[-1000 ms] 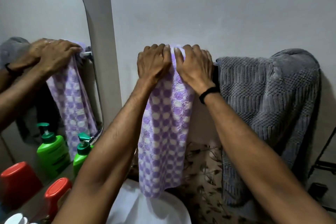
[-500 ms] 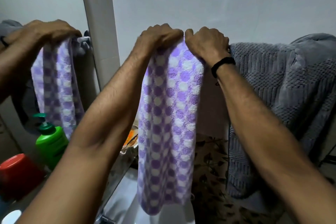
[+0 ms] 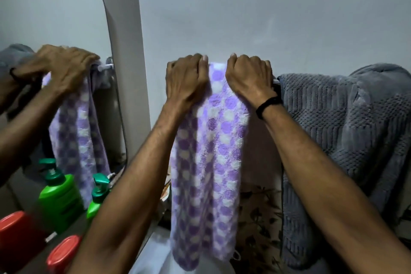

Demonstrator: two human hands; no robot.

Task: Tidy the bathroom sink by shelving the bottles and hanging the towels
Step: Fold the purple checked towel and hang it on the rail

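I hold my left hand [image 3: 186,80] and right hand [image 3: 249,78] side by side on the top fold of the purple towel [image 3: 209,162]. Their fingers are curled over it and the rail [image 3: 275,81], I judge to seat it evenly so it won't slide off. It hangs just left of the grey towel [image 3: 344,129]; a green bottle [image 3: 96,204] stands near left.

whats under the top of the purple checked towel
A towel rail, bare only beside the grey towel. The left hand, right hand and purple towel cover the rest.
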